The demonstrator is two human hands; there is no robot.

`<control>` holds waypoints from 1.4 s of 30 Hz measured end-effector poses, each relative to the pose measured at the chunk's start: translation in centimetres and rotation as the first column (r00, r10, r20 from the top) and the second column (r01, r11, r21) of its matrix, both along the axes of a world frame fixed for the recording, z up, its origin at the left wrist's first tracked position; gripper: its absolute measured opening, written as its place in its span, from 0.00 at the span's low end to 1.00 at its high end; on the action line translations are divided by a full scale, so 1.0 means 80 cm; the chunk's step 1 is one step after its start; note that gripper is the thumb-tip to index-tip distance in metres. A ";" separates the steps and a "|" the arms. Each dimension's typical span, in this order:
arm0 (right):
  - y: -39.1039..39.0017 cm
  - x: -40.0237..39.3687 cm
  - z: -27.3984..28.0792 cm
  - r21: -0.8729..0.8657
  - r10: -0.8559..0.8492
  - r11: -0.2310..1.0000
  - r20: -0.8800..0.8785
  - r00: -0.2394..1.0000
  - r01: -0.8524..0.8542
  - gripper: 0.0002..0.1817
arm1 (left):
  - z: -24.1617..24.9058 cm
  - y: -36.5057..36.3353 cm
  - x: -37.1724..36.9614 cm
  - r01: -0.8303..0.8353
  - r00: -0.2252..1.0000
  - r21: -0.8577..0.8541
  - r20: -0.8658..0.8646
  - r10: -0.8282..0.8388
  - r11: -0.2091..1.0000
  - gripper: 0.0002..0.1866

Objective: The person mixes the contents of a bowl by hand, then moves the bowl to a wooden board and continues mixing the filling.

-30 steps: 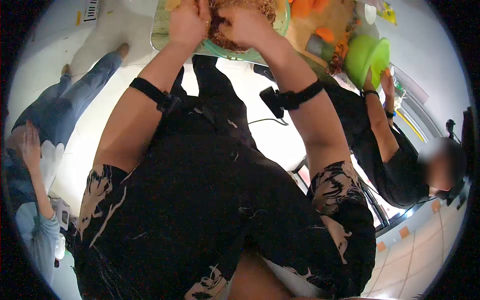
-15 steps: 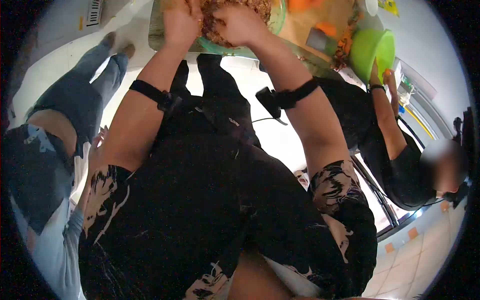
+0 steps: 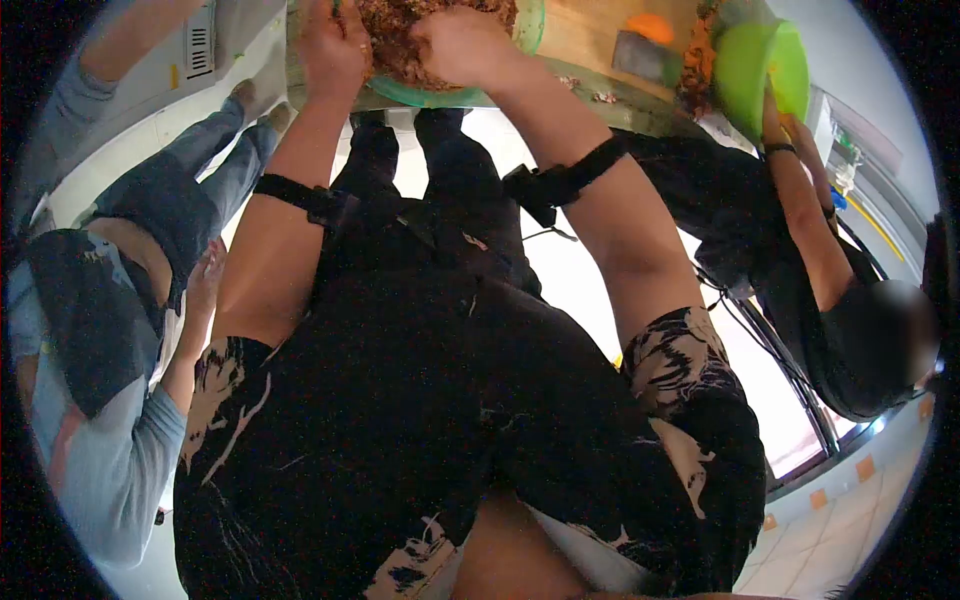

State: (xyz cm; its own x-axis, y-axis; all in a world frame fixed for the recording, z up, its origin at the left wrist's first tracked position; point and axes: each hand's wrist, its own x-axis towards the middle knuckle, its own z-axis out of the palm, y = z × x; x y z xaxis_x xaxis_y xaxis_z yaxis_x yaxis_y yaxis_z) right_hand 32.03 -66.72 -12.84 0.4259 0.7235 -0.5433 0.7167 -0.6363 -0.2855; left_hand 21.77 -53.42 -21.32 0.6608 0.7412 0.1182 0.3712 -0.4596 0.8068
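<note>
A bowl with a pale green see-through rim (image 3: 430, 97) stands at the table's near edge, at the top of the view. It holds a brown, crumbly, mince-like mixture (image 3: 393, 35). My right hand (image 3: 465, 48) is in the bowl with its fingers curled into the mixture. At the bowl's left side is my left hand (image 3: 335, 52), its fingers bent and closed; what they grip is hidden and cut off by the frame edge. Each of my forearms wears a black strap with a small device.
At the right, a person's hands (image 3: 785, 130) hold a tilted lime-green bowl (image 3: 790, 70). An orange piece (image 3: 650, 27) and a grey block (image 3: 640, 57) lie on the wooden board (image 3: 575, 30). Crumbs are scattered along the table edge. Another person (image 3: 110, 350) stands close on my left.
The view has shifted, so my hands and the bowl appear farther left. My right hand stays in the mixture. An arm of the person on the left now shows at the upper left.
</note>
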 end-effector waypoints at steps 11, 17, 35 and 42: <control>-0.036 0.030 -0.031 0.063 -0.062 0.997 0.208 0.976 0.050 0.13 | 0.023 -0.006 0.001 0.014 0.999 0.076 0.043 -0.018 0.997 0.13; 0.004 -0.017 -0.019 0.294 0.057 0.951 0.126 0.990 -0.092 0.13 | 0.026 -0.008 -0.002 0.012 1.000 0.161 -0.018 -0.009 0.987 0.13; 0.018 -0.008 -0.022 0.263 0.146 0.953 0.037 0.989 -0.150 0.15 | 0.026 -0.011 0.000 0.000 1.000 0.028 -0.019 0.001 1.000 0.13; 0.001 0.060 -0.002 -0.013 0.028 1.000 0.131 0.991 -0.027 0.15 | 0.036 -0.016 0.000 0.007 1.000 -0.020 -0.001 -0.007 1.000 0.13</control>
State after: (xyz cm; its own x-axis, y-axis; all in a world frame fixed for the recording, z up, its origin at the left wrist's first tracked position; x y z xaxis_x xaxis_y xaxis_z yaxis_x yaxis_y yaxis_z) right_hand 36.83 -66.64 -13.04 0.4740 0.7300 -0.4923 0.7648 -0.6184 -0.1806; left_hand 21.81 -54.72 -18.44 0.6659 0.7389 0.1025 0.3693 -0.4459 0.8154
